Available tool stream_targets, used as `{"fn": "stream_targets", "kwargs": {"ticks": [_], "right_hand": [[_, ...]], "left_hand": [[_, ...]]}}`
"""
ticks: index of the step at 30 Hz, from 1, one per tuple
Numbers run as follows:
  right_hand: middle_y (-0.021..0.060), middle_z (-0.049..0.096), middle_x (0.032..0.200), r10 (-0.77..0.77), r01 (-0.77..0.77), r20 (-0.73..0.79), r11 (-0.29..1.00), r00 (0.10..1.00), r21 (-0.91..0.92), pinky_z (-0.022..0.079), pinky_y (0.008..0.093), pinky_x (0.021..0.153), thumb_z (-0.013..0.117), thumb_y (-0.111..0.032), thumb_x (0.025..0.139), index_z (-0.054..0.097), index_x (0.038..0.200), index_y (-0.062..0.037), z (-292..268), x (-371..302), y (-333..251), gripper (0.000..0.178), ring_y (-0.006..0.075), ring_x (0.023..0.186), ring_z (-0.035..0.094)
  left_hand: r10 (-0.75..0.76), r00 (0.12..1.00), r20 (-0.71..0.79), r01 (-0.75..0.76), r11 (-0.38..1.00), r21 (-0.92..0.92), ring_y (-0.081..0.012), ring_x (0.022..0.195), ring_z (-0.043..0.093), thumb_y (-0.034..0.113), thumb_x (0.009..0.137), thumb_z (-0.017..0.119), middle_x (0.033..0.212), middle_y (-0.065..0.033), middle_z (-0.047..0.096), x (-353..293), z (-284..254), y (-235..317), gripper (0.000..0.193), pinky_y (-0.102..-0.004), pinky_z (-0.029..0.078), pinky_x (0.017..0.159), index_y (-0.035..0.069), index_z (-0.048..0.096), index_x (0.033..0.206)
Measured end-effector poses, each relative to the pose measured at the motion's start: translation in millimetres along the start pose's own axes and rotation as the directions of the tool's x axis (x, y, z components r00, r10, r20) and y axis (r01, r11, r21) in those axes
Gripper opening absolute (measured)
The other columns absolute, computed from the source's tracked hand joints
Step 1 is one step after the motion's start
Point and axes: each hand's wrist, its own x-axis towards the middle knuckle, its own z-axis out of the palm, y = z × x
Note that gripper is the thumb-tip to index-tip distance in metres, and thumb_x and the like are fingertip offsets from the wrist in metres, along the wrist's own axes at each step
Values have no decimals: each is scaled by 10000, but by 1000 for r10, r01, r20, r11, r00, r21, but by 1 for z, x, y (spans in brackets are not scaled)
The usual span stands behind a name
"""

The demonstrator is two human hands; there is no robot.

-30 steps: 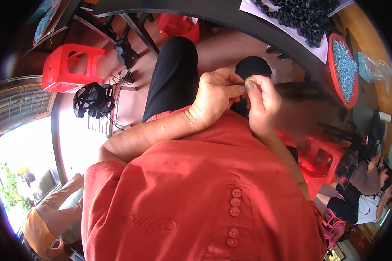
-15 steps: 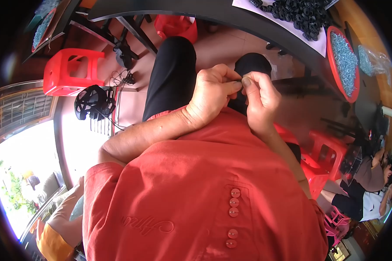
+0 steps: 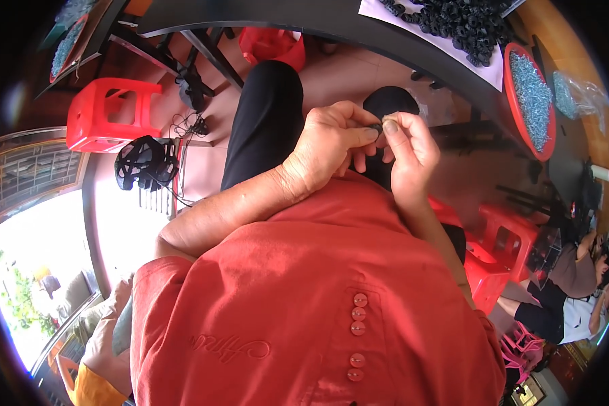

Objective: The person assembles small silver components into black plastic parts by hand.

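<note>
On the near side of a long black table (image 3: 304, 19), a small dark piece (image 3: 376, 128), too tiny to make out in detail, where two bare hands meet. Clamped on it, thumb and forefinger of the left hand (image 3: 328, 143). At its right edge, thumb and forefinger of the right hand (image 3: 413, 154), tips together; impossible to tell whether gripping the piece too. Partly under the table's near edge, a knee in black trousers (image 3: 267, 101). On the table's right part, a heap of black ring-like parts (image 3: 463, 28) over a pale sheet (image 3: 492, 76). Toward the table's right end, a red tray (image 3: 543, 156) of thin silvery-blue pieces (image 3: 531, 95). Beneath the table, a red container (image 3: 267, 44). Left of the table, a red plastic stool (image 3: 91, 122).
</note>
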Motion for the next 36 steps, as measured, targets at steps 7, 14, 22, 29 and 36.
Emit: {"fn": "stream_targets", "kwargs": {"ticks": [7,14,22,29,36], "right_hand": [[-2,609,798,-23,27,52,997,998,-66,407,201,523,597,-79,949,596,926,-17,-6,-2,-5,66,52,665,523],[81,619,778,-159,178,86,936,983,-305,471,271,617,596,-18,927,569,919,8,-2,-3,-8,38,153,657,565],[109,621,786,-140,169,125,949,982,-266,478,283,612,617,16,900,542,906,17,7,3,-16,75,173,656,575],[34,584,749,-76,81,88,995,993,-52,426,226,570,591,-23,937,553,919,11,12,8,-13,54,79,640,510],[22,569,644,394,-408,276,913,877,-7,381,243,433,581,-138,941,594,877,3,19,23,22,156,73,511,503]], "left_hand": [[-64,995,82,74,988,-136,-151,525,616,30,883,621,746,-133,647,3,-3,0,223,-216,432,392,-99,578,1059],[-42,998,52,45,997,-56,-144,506,602,5,852,642,709,-123,644,3,-6,-1,156,-219,420,386,-82,603,974],[58,998,-38,-56,997,50,-94,460,519,15,851,654,638,-71,599,-1,-7,-1,117,-218,368,390,-57,617,936],[49,998,-31,-48,998,40,-78,472,527,11,878,626,664,-53,604,1,-10,17,96,-202,348,376,-48,619,954],[-223,965,-136,221,975,-26,-123,468,533,43,886,631,669,-72,604,15,-34,-22,102,-228,364,377,-24,614,961]]}}
